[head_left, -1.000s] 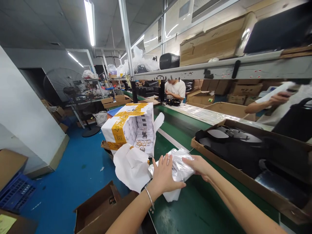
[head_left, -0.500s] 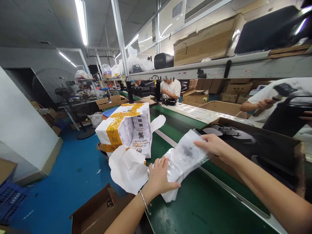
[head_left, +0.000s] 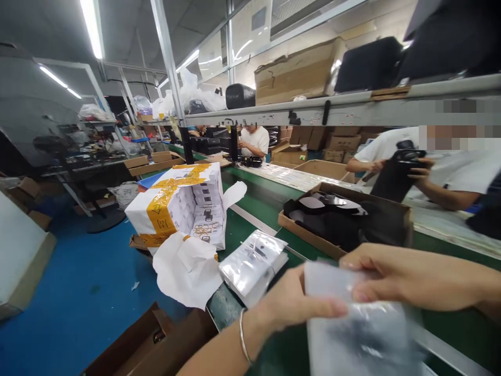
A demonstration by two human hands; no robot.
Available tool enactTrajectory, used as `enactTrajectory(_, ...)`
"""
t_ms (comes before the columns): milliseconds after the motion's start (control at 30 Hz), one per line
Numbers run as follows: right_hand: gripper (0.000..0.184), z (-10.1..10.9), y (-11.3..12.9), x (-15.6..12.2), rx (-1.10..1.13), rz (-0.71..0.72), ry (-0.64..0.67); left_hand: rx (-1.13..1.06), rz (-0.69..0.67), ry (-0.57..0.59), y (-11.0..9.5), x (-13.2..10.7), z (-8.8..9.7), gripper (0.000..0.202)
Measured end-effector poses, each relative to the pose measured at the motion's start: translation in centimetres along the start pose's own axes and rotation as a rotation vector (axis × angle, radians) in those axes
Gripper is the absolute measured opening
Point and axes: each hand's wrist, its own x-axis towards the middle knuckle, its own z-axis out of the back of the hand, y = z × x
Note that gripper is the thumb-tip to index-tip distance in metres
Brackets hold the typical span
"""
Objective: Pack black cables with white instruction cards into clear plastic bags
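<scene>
Head view: taking the white carton with yellow tape as landmark, a clear plastic bag is held off to its right and closer to the wearer, above the green desk. Both hands have it near its upper edge: the left hand lays its thumb across the front, its fingers mostly hidden, while the right hand has a narrow grip, thumb and forefinger pinching the film. From there the bag hangs toward the wearer, its long axis running down out of view; blur hides what is inside. Between carton and bag lies a banded stack of similar bags, long axis slanting from near left to far right; the left hand is the nearer one. A cardboard tray of black parts sits right of the carton, beyond the right hand.
</scene>
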Motion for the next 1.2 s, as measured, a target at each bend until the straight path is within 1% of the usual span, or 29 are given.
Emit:
enactTrajectory(33, 0.024, -0.8, -0.6, -0.8, 0.018, -0.052, 0.030, -0.102, 0.050, 0.028, 1.1, -0.3, -1.4, 0.070)
enactTrajectory(67, 0.022, -1.5, -1.3, -1.6, 0.050, -0.096, 0.061, -0.186, 0.086, 0.034, 2.1, -0.6, -2.8, 0.060)
enactTrajectory(100, 0.019, -2.2, -2.1, -2.3, 0.094, -0.131, 0.089, -0.258, 0.109, 0.019, 3.2, -1.1, -4.1, 0.054)
enactTrajectory(200, 0.015, -4.4, -5.0, -4.6, 0.310, -0.170, 0.072, -0.402, 0.149, -0.054, 5.9, -2.3, -7.6, 0.050)
enactTrajectory(300, 0.023, -7.0, -7.7, -7.3, 0.531, -0.203, 0.023, -0.477, 0.234, -0.087, 7.7, -3.1, -10.1, 0.049)
enactTrajectory(333, 0.028, -8.1, -8.5, -8.3, 0.572, -0.212, -0.017, -0.494, 0.273, -0.101, 8.1, -3.3, -10.8, 0.049)
enactTrajectory(367, 0.036, -9.3, -9.3, -9.4, 0.628, -0.214, -0.069, -0.509, 0.312, -0.125, 8.3, -3.4, -11.4, 0.048)
enactTrajectory(400, 0.047, -10.7, -9.9, -10.5, 0.729, -0.212, -0.130, -0.523, 0.349, -0.151, 8.5, -3.5, -11.9, 0.048)
enactTrajectory(433, 0.059, -12.3, -10.5, -11.7, 0.859, -0.208, -0.191, -0.543, 0.373, -0.177, 8.5, -3.6, -12.4, 0.046)
enactTrajectory(467, 0.070, -13.9, -11.0, -12.9, 1.036, -0.195, -0.256, -0.570, 0.380, -0.201, 8.5, -3.7, -12.9, 0.044)
enactTrajectory(500, 0.076, -15.5, -11.4, -14.1, 1.227, -0.188, -0.317, -0.601, 0.371, -0.227, 8.5, -3.8, -13.3, 0.042)
enactTrajectory(533, 0.077, -17.1, -11.7, -15.2, 1.350, -0.181, -0.351, -0.630, 0.351, -0.256, 8.5, -4.0, -13.8, 0.040)
enactTrajectory(567, 0.071, -18.6, -11.9, -16.1, 1.403, -0.157, -0.382, -0.651, 0.327, -0.291, 8.7, -4.3, -14.2, 0.038)
enactTrajectory(600, 0.063, -19.9, -12.0, -17.0, 1.409, -0.160, -0.412, -0.663, 0.304, -0.325, 9.0, -4.7, -14.7, 0.037)
enactTrajectory(633, 0.058, -21.1, -12.0, -17.6, 1.400, -0.170, -0.407, -0.661, 0.291, -0.360, 9.4, -5.1, -15.0, 0.036)
enactTrajectory(700, 0.051, -22.9, -12.1, -18.7, 1.344, -0.243, -0.392, -0.629, 0.298, -0.426, 10.7, -6.3, -15.4, 0.034)
enactTrajectory(767, 0.047, -24.2, -12.3, -19.4, 1.245, -0.351, -0.400, -0.564, 0.326, -0.488, 12.2, -7.6, -15.1, 0.033)
enactTrajectory(833, 0.044, -25.0, -12.7, -19.9, 1.095, -0.422, -0.452, -0.470, 0.350, -0.512, 13.6, -8.8, -14.1, 0.039)
enactTrajectory(900, 0.038, -25.4, -13.2, -20.3, 0.966, -0.459, -0.513, -0.335, 0.377, -0.491, 14.6, -9.7, -12.7, 0.052)
enactTrajectory(933, 0.033, -25.4, -13.5, -20.4, 0.921, -0.460, -0.535, -0.242, 0.392, -0.463, 14.8, -10.1, -12.0, 0.059)
enactTrajectory(1000, 0.024, -25.3, -14.1, -20.5, 0.850, -0.445, -0.575, -0.009, 0.403, -0.384, 14.7, -10.5, -10.6, 0.069)
enactTrajectory(1067, 0.022, -25.3, -14.7, -20.6, 0.763, -0.442, -0.632, 0.277, 0.374, -0.294, 14.1, -10.7, -9.8, 0.070)
enactTrajectory(1100, 0.024, -25.4, -15.1, -20.6, 0.718, -0.458, -0.666, 0.438, 0.341, -0.268, 13.7, -10.7, -9.7, 0.068)
enactTrajectory(1167, 0.032, -26.0, -15.8, -20.6, 0.644, -0.522, -0.735, 0.767, 0.244, -0.255, 12.9, -10.7, -9.9, 0.064)
enactTrajectory(1200, 0.038, -26.5, -16.1, -20.6, 0.619, -0.560, -0.761, 0.919, 0.189, -0.237, 12.8, -10.7, -10.1, 0.066)
